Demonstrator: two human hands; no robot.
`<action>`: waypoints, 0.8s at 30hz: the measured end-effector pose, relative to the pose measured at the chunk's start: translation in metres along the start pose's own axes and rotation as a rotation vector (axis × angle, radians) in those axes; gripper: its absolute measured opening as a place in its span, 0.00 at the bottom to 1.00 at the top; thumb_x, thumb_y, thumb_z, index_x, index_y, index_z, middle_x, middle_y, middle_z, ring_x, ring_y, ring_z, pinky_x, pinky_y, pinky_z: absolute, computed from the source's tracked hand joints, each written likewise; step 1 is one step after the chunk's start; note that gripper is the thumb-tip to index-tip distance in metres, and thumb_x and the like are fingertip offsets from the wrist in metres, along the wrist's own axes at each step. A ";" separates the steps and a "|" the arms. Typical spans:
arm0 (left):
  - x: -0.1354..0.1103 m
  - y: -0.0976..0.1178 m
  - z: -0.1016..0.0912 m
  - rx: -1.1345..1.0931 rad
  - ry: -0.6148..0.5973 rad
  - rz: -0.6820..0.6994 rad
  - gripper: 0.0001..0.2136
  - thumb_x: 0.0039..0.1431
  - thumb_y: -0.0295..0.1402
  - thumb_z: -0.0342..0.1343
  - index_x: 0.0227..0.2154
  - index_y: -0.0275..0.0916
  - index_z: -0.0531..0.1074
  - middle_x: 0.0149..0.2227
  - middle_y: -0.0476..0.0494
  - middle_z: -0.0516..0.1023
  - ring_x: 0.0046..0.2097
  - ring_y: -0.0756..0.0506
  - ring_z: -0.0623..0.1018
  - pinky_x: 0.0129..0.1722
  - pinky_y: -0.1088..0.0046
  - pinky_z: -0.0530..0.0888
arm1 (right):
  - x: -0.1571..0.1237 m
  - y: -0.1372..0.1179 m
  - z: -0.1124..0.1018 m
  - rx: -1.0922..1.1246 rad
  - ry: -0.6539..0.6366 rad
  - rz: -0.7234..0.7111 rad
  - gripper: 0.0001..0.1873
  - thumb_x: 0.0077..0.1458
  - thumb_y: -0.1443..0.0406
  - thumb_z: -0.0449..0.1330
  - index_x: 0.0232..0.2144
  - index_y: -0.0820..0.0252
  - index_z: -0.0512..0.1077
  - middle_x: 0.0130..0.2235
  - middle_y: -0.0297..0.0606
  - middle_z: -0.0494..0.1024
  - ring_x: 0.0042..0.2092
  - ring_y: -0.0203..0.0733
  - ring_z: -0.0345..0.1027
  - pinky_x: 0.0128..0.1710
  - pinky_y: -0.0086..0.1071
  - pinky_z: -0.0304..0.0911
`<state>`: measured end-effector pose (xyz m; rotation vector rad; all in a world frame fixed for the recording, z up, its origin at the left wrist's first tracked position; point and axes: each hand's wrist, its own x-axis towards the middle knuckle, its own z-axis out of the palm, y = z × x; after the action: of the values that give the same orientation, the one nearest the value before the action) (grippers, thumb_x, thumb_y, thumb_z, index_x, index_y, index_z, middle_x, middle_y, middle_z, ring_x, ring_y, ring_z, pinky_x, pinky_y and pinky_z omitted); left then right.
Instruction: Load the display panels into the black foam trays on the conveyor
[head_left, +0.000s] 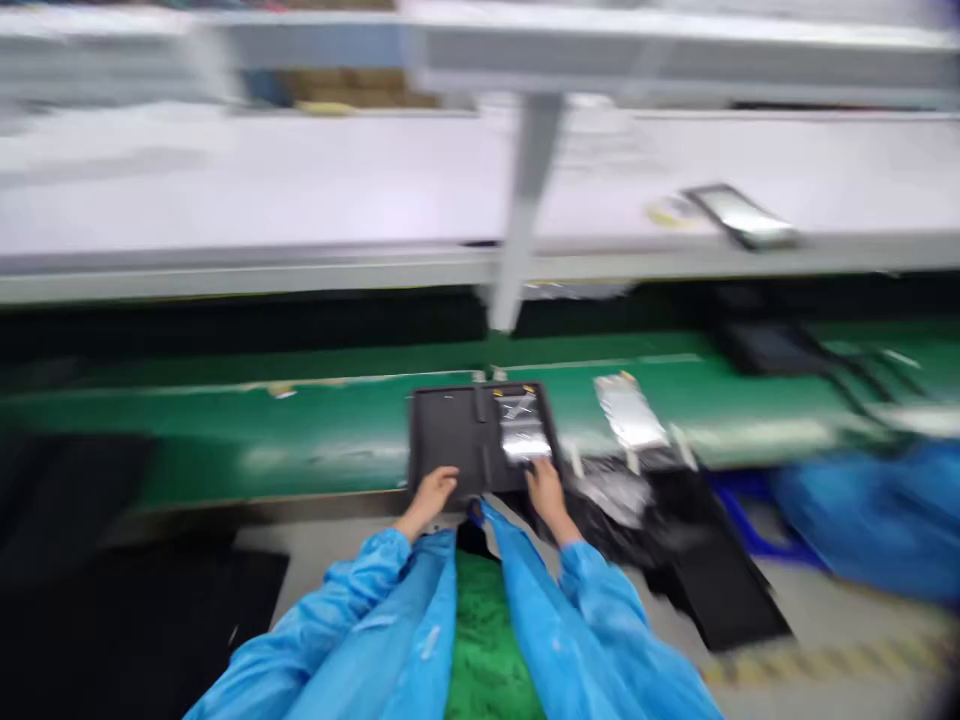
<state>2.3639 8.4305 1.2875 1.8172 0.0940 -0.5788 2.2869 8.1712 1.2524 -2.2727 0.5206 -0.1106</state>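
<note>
Just past right fingers [547,478], foil pouch [523,430], black tray [450,440] under left hand [433,498]

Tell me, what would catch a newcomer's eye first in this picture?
Bright blue sleeves reach up from the bottom of the view, with the bare left hand and right hand at the near edge of a dark tray. The tray sits on a green conveyor belt across the middle, with a silver packet in its right half and a second silver packet on the belt just beyond it.
</note>
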 end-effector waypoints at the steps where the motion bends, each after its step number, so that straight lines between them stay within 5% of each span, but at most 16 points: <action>1: -0.013 -0.006 -0.016 -0.033 0.028 -0.007 0.10 0.49 0.30 0.64 0.37 0.37 0.80 0.37 0.38 0.84 0.44 0.39 0.81 0.54 0.59 0.75 | -0.010 0.000 0.009 -0.002 -0.017 -0.039 0.24 0.58 0.61 0.48 0.50 0.56 0.78 0.56 0.56 0.76 0.66 0.57 0.64 0.68 0.56 0.56; 3: -0.026 -0.015 -0.049 -0.111 0.092 -0.027 0.08 0.47 0.29 0.65 0.32 0.38 0.80 0.33 0.41 0.83 0.38 0.41 0.81 0.49 0.59 0.76 | -0.012 0.007 0.038 0.026 -0.018 -0.105 0.29 0.55 0.53 0.47 0.48 0.57 0.79 0.55 0.62 0.76 0.65 0.65 0.63 0.67 0.60 0.58; 8: -0.045 -0.040 -0.128 -0.280 0.160 -0.062 0.11 0.47 0.34 0.67 0.34 0.35 0.80 0.29 0.42 0.82 0.34 0.41 0.81 0.45 0.57 0.77 | -0.001 -0.019 0.136 0.095 -0.154 -0.200 0.31 0.45 0.43 0.52 0.48 0.41 0.79 0.56 0.51 0.76 0.64 0.63 0.64 0.65 0.54 0.64; 16: -0.093 -0.085 -0.235 -0.396 0.232 -0.067 0.16 0.50 0.39 0.67 0.40 0.36 0.78 0.42 0.36 0.82 0.40 0.40 0.82 0.50 0.56 0.74 | -0.020 -0.164 0.225 -0.070 -0.427 -0.476 0.30 0.53 0.54 0.51 0.52 0.62 0.78 0.61 0.54 0.73 0.65 0.58 0.66 0.67 0.49 0.61; 21: -0.131 -0.104 -0.316 -0.477 0.363 -0.031 0.17 0.49 0.41 0.67 0.39 0.36 0.78 0.43 0.36 0.82 0.41 0.39 0.82 0.49 0.58 0.74 | -0.022 -0.264 0.289 -0.180 -0.531 -0.652 0.26 0.52 0.62 0.56 0.52 0.50 0.79 0.60 0.44 0.75 0.64 0.55 0.66 0.66 0.48 0.63; 24: -0.159 -0.114 -0.361 -0.523 0.477 -0.017 0.19 0.48 0.45 0.66 0.40 0.37 0.78 0.45 0.35 0.82 0.44 0.39 0.81 0.52 0.57 0.73 | -0.027 -0.330 0.322 -0.282 -0.627 -0.761 0.26 0.55 0.65 0.55 0.55 0.55 0.78 0.62 0.46 0.73 0.65 0.52 0.65 0.68 0.45 0.61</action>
<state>2.3071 8.8350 1.3312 1.4055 0.5335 -0.0996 2.4496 8.6030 1.2719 -2.4859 -0.6995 0.3105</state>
